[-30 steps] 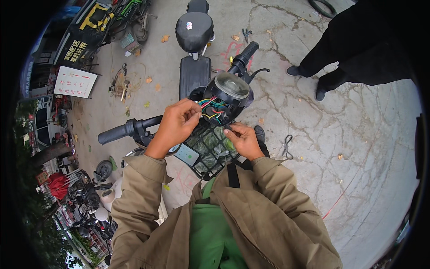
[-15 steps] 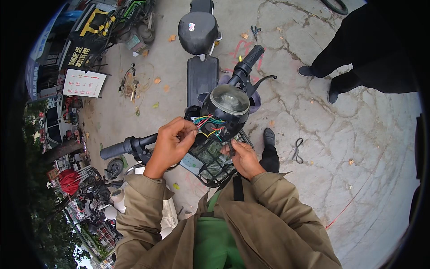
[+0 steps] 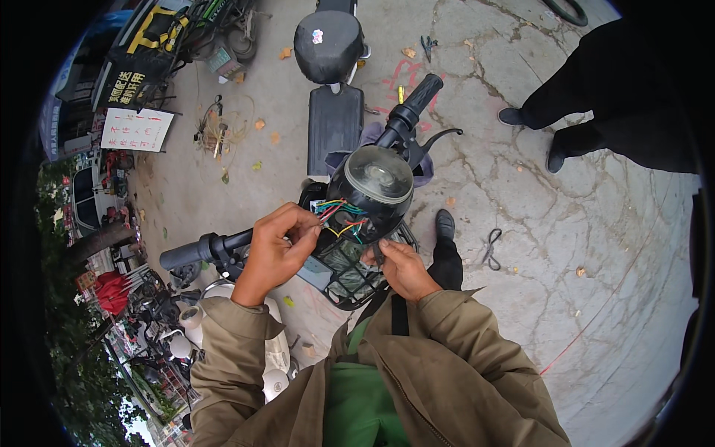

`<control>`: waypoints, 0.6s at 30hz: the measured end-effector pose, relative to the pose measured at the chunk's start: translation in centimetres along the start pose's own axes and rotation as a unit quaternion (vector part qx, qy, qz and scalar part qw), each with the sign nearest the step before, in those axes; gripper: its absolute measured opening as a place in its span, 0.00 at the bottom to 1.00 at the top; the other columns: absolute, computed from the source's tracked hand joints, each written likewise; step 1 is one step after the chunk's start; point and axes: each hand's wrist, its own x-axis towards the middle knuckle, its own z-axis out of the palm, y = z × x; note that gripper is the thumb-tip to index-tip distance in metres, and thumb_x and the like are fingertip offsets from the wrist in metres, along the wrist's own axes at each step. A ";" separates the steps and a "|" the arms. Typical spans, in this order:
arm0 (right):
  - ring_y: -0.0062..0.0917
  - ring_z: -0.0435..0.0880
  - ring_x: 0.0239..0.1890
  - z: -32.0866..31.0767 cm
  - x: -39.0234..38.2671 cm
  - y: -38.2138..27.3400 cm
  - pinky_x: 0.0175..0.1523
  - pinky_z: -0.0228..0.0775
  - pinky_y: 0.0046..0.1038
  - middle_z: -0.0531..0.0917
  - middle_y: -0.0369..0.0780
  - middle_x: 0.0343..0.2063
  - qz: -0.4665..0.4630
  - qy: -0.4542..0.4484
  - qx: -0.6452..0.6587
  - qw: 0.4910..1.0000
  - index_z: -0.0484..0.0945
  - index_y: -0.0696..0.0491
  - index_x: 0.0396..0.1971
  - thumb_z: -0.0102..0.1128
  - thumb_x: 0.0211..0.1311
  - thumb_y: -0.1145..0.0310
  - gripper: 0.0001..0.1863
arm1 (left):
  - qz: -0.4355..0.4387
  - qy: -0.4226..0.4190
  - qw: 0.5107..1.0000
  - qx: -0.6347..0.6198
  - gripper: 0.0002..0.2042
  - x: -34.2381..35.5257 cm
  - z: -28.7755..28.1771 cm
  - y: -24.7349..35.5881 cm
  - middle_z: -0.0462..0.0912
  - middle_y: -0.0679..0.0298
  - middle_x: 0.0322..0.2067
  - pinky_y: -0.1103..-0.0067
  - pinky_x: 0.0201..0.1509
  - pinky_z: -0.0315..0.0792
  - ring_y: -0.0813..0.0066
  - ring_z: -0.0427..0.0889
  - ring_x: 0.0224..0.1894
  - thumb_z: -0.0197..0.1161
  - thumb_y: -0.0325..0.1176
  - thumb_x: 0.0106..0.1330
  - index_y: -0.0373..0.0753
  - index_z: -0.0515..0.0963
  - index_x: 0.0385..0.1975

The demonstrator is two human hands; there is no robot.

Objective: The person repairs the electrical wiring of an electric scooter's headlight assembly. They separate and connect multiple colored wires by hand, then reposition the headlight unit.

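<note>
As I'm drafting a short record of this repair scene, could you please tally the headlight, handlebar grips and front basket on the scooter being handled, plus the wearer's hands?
Headlight: 1
Handlebar grips: 2
Front basket: 1
Wearer's hands: 2
Total: 6

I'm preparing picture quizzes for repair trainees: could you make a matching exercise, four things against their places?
1. round clear headlight lens
2. thin multicoloured wires
3. black grid basket
4. dark looped cord

A. partly hidden by the right hand
B. on the cracked grey ground
C. just above the wires in view
D. at the left hand

Pairs: 1-C; 2-D; 3-A; 4-B
</note>
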 end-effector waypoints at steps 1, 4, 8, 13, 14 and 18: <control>0.30 0.84 0.53 -0.1 0.0 0.0 0.62 0.72 0.35 0.89 0.44 0.47 0.001 -0.002 0.002 1.000 0.86 0.62 0.50 0.55 0.88 0.56 0.22 | -0.003 -0.003 1.000 0.002 0.01 0.0 0.0 0.1 0.83 0.64 0.33 0.81 0.35 0.72 0.81 0.78 0.30 0.69 0.20 0.69 0.31 0.84 0.37; 0.28 0.84 0.53 0.3 -0.2 -0.9 0.62 0.72 0.34 0.89 0.43 0.47 0.005 -0.016 -0.015 1.000 0.87 0.62 0.50 0.58 0.86 0.58 0.20 | -0.009 -0.008 1.000 0.006 0.01 0.0 -0.2 0.2 0.83 0.65 0.33 0.80 0.36 0.72 0.81 0.78 0.31 0.69 0.20 0.70 0.31 0.83 0.36; 0.23 0.84 0.52 0.5 -0.3 -1.3 0.62 0.72 0.30 0.90 0.39 0.46 0.009 -0.013 -0.094 0.995 0.88 0.60 0.49 0.63 0.83 0.60 0.17 | 0.005 -0.007 1.000 0.007 0.01 0.1 -0.1 -0.2 0.84 0.64 0.33 0.81 0.33 0.72 0.82 0.78 0.29 0.70 0.20 0.69 0.31 0.85 0.37; 0.16 0.81 0.46 1.2 -0.6 -2.1 0.58 0.72 0.27 0.90 0.34 0.41 -0.001 0.024 -0.190 0.981 0.90 0.59 0.45 0.68 0.81 0.59 0.16 | 0.015 -0.004 1.000 0.005 0.02 -0.1 -0.1 -0.2 0.84 0.64 0.33 0.81 0.32 0.71 0.82 0.78 0.28 0.70 0.20 0.68 0.31 0.86 0.38; 0.16 0.81 0.45 1.3 -0.7 -2.2 0.56 0.72 0.26 0.90 0.34 0.40 -0.009 0.034 -0.208 0.977 0.91 0.59 0.44 0.69 0.80 0.60 0.15 | 0.017 -0.004 1.000 0.005 0.02 -0.1 -0.1 -0.4 0.84 0.64 0.33 0.81 0.32 0.71 0.82 0.78 0.27 0.70 0.20 0.68 0.31 0.86 0.38; 0.15 0.79 0.42 1.9 -0.8 -2.2 0.48 0.71 0.23 0.88 0.33 0.38 -0.038 0.060 -0.256 0.964 0.91 0.60 0.43 0.73 0.78 0.64 0.12 | 0.018 -0.003 1.000 0.008 0.02 -0.1 -0.1 -0.5 0.84 0.64 0.33 0.81 0.32 0.72 0.82 0.78 0.27 0.71 0.20 0.68 0.31 0.86 0.38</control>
